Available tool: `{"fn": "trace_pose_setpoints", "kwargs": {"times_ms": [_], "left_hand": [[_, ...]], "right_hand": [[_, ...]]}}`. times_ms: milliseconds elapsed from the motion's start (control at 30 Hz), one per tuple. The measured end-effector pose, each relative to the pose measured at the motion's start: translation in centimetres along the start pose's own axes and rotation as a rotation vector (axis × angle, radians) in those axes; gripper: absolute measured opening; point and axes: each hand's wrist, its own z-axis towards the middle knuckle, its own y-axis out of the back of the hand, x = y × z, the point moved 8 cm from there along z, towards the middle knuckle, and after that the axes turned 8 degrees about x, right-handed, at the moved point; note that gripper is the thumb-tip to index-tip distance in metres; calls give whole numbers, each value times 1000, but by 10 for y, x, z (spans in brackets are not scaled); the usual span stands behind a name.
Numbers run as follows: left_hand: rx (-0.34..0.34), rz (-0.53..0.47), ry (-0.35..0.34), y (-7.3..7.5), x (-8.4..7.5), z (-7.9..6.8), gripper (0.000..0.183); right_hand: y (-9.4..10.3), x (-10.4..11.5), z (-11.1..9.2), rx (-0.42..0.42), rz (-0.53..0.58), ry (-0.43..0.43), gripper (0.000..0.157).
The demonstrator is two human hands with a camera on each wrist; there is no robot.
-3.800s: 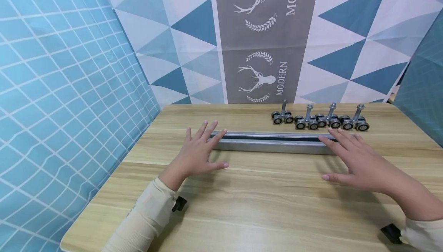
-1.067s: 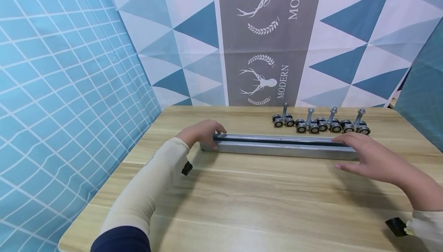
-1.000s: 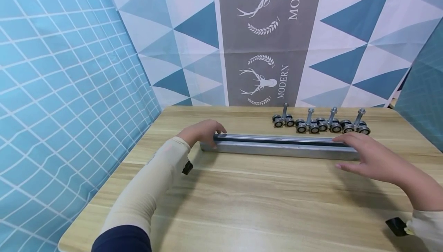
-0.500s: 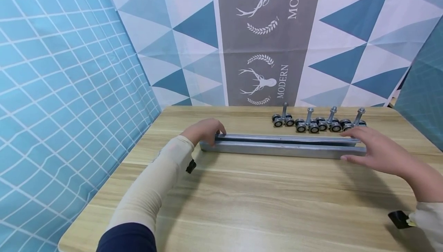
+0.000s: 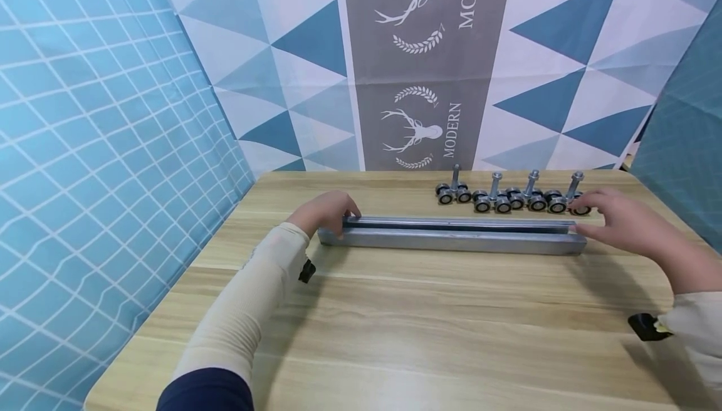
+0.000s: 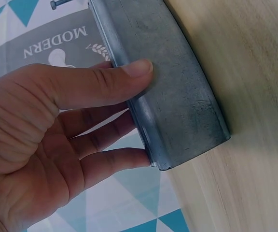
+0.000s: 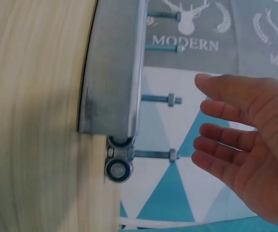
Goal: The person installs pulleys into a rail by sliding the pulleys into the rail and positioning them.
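A slotted grey metal rail [image 5: 451, 240] lies lengthwise across the wooden table, its slot facing up. My left hand [image 5: 324, 213] grips its left end. In the left wrist view the thumb [image 6: 134, 72] presses the front face, while the fingers reach round the far side. Over the right end of the rail hovers my right hand [image 5: 634, 226], its fingers loosely bent and holding nothing. The right wrist view shows that hand [image 7: 245, 130] apart from both the rail [image 7: 112, 72] and the bolt of a roller trolley [image 7: 153, 154].
Behind the rail, several roller trolleys [image 5: 493, 201] stand in a row with their bolts pointing up. A patterned cloth [image 5: 417, 85] hangs past the table's back edge, and a blue checked sheet [image 5: 101, 148] hangs at the left. Bare wood [image 5: 429, 323] lies in front of the rail.
My left hand went from spread fingers to gripping the rail's left end. My right hand rose and shifted right and back, towards the rightmost trolley. The rail and trolleys stay put.
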Motion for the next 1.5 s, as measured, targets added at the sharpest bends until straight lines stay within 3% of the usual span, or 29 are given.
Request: {"fn": "trace_pose_setpoints", "kwargs": {"times_ms": [533,733,1200,1500], "left_hand": [[-8,-1,11,-4,5,1,57],[1,-7,-3,-5,3,0,57],[-6,6,-18,-5,1,0,56],[0,7,-14,0,1,-1,57]], "right_hand": [[1,-43,36,56,-81,-78,31],[9,-50,44,53,-5,-143,27],[14,-75,54,-70,108,-295,26],[10,-81,66,-32,125,-346,37]]}}
